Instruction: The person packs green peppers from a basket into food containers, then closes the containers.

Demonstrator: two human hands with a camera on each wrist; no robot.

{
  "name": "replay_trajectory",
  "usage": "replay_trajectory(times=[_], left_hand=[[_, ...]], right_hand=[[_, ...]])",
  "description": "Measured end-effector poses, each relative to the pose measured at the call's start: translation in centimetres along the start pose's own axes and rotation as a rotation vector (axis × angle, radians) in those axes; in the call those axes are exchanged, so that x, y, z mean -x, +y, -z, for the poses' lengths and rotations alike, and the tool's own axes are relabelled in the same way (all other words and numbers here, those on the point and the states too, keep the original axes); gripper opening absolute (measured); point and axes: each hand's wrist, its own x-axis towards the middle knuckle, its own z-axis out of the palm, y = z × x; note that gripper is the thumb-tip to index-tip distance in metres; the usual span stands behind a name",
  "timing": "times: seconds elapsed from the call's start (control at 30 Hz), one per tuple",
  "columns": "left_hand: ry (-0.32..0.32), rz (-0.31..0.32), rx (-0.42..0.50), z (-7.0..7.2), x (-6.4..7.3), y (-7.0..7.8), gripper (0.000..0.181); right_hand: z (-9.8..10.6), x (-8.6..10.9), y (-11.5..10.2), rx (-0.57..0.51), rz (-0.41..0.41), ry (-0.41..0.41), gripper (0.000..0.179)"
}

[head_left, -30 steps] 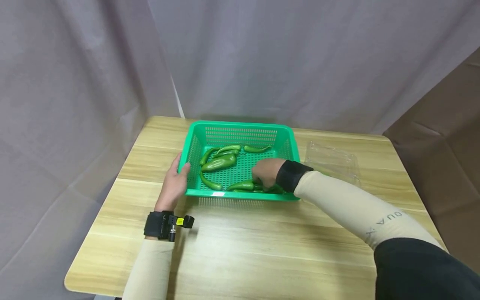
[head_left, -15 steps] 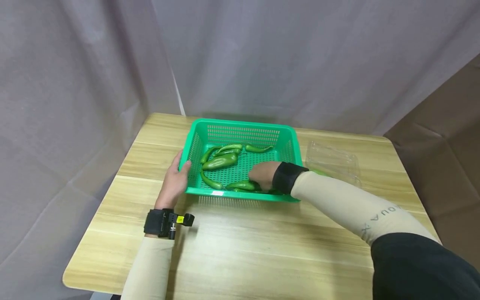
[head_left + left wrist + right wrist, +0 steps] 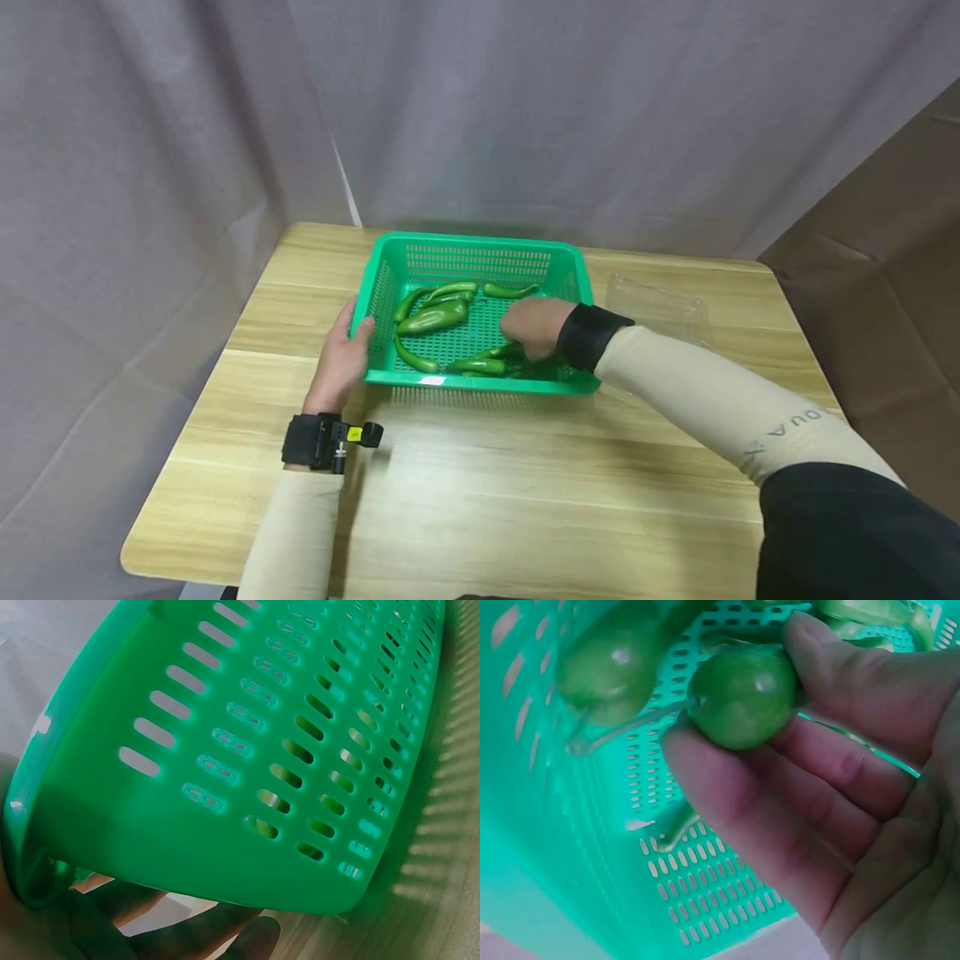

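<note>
My left hand (image 3: 341,362) grips the left side of a green plastic basket (image 3: 480,383), the thumb at its rim. In the left wrist view its fingers (image 3: 187,934) lie along the outside of the slotted wall. Inside the basket, near its front right, my right hand (image 3: 536,327) pinches a green chili pepper (image 3: 742,697) between thumb and fingers, close to the stem end. Another green pepper (image 3: 615,664) is beside it in the right wrist view. A thick green pepper (image 3: 433,317) and several thinner ones lie on the basket's floor, mostly left and front.
A clear plastic container (image 3: 660,308) stands on the wooden table (image 3: 465,492), right of the basket and partly behind the right forearm. A grey curtain (image 3: 480,117) hangs behind the table's far edge.
My right hand has risen slightly from the peppers at the basket's front, with a pepper in its pinch. The left hand keeps its hold on the basket. The head view has shifted a little.
</note>
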Motion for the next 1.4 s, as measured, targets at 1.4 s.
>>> replay_trajectory(times=[1.4], left_hand=[[-0.003, -0.006, 0.027, 0.0, 0.2, 0.2, 0.060]], right_hand=[[4.1, 5.6, 1.0, -0.141, -0.025, 0.025, 0.027]])
